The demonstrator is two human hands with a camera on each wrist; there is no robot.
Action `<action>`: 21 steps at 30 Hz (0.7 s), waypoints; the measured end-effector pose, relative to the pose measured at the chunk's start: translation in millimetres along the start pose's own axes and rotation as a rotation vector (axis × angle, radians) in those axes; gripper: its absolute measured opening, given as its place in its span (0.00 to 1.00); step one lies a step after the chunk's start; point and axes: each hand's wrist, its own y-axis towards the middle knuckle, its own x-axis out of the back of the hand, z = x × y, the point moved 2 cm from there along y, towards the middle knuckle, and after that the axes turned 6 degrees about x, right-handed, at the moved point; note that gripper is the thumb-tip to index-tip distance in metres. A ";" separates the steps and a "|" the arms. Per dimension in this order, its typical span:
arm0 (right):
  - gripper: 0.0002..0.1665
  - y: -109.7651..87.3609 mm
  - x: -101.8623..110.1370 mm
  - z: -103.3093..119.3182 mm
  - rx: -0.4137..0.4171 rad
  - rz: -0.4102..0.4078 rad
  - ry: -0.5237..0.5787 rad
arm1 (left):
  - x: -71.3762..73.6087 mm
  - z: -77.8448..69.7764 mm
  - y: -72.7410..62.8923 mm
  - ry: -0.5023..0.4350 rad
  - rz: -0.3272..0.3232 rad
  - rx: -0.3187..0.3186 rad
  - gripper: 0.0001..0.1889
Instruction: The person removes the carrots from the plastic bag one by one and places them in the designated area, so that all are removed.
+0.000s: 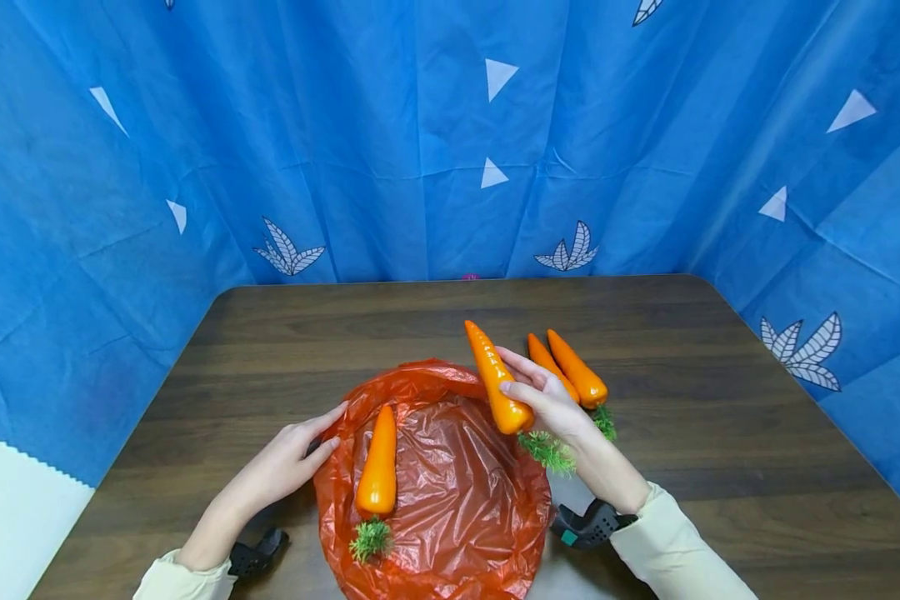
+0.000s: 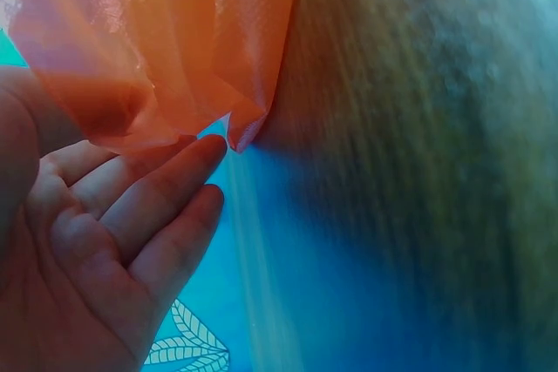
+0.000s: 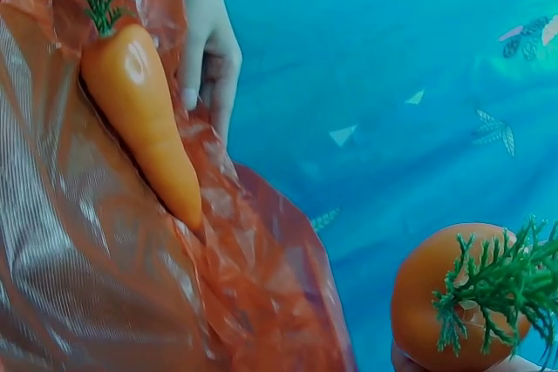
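My right hand (image 1: 547, 398) grips a toy carrot (image 1: 492, 375) above the right rim of a red plastic bag (image 1: 457, 492), its tip pointing away. In the right wrist view this carrot's thick end (image 3: 427, 298) and green top show at lower right. Another carrot (image 1: 378, 475) lies inside the bag along its left side, leafy end nearest me. At the bag's left edge, my left hand (image 1: 292, 458) rests with its fingers extended against the outside. The left wrist view shows those fingers (image 2: 166, 180) touching the hanging red plastic, palm visible.
Two more carrots (image 1: 581, 375) lie side by side on the dark wooden table (image 1: 720, 400), just beyond my right hand. A blue patterned curtain (image 1: 420, 150) hangs behind the table and along its sides. Dark bands (image 1: 588, 525) sit on both wrists.
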 end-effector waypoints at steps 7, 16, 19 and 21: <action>0.38 -1.5 20.6 8.7 -0.012 -0.048 -0.007 | 0.0 -0.9 -0.8 -0.002 0.006 0.010 0.29; 0.37 -6.2 45.4 15.1 -0.009 -0.121 -0.095 | 0.8 -2.3 -0.8 -0.006 0.006 0.011 0.29; 0.37 -7.9 53.2 17.9 -0.008 -0.129 -0.110 | 0.5 -2.4 -0.7 -0.007 0.003 0.012 0.29; 0.36 -9.1 59.6 20.0 -0.007 -0.132 -0.104 | -0.2 -2.4 -0.5 -0.007 0.003 0.009 0.29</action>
